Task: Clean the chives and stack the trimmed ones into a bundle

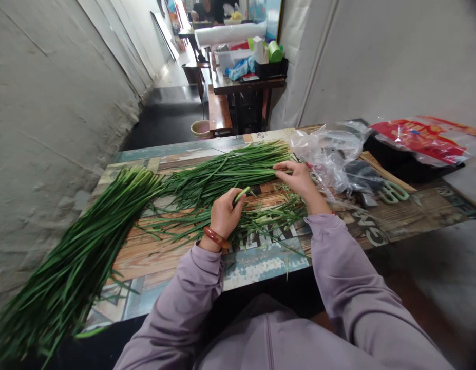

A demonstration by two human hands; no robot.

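My left hand point(224, 213), with a brown bangle on the wrist, is closed around a few garlic chives point(241, 194), their pale stem ends poking out past the thumb. At the stem ends of a loose pile of garlic chives point(226, 172), my right hand point(295, 177) has its thumb and fingers close together on a stem. A thick bundle of garlic chives point(79, 246) lies at the left, its leaves hanging over the table's edge. Loose leaves and trimmings point(276, 213) are scattered below both hands.
Crumpled clear plastic bags point(326, 149) lie right of the pile, near green-handled scissors point(394, 192) and a red printed bag point(426, 139). The wood-patterned table point(160, 257) stands before me. Farther off are a bench point(219, 110), a basket point(201, 128) and a cluttered table point(249, 85).
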